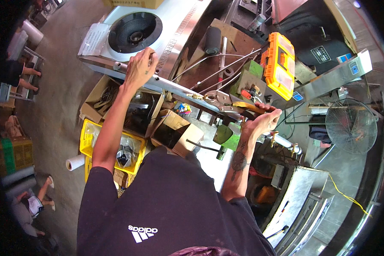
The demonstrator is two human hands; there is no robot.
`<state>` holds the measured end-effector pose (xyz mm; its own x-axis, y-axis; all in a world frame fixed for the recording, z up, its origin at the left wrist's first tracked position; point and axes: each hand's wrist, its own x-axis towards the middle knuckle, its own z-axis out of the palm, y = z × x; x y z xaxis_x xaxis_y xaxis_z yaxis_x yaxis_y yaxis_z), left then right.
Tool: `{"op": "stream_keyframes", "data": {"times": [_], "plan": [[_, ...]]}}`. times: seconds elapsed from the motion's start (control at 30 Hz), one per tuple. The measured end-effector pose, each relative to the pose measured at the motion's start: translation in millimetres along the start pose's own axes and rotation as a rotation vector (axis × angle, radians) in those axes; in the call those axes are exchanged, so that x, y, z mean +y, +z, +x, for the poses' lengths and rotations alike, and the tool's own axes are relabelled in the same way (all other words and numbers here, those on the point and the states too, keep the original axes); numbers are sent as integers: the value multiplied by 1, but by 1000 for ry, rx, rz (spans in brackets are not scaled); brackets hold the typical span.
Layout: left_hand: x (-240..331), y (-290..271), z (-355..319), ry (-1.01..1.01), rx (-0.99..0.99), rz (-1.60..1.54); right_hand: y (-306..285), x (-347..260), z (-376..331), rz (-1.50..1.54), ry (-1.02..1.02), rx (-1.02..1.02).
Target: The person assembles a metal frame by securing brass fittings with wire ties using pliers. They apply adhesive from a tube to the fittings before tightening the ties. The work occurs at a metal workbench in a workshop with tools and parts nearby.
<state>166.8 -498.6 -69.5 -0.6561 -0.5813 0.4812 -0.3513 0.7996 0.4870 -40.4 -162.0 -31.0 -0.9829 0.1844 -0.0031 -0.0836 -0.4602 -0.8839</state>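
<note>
Left hand (140, 66) grips the far-left end of a long metal pipe (175, 87). Right hand (262, 121) clasps yellow-handled pliers (228, 103), clamped on the pipe's right end, near an orange toolbox (279, 64).

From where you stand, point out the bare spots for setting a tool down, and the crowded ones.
Bare: the brown bench top between the black roller and the orange case, and the concrete floor left of the cardboard boxes. Crowded: around the right hand with the wrench and green block; under the pipe the left hand grips.
</note>
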Motion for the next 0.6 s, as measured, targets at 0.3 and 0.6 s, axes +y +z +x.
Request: {"op": "stream_keyframes", "data": {"times": [0.3, 0.6], "plan": [[-1, 17, -13, -80, -141, 168, 5, 6, 13, -8, -24, -46], [1, 16, -12, -84, -142, 156, 15, 17, 39, -22, 50, -96]]}}
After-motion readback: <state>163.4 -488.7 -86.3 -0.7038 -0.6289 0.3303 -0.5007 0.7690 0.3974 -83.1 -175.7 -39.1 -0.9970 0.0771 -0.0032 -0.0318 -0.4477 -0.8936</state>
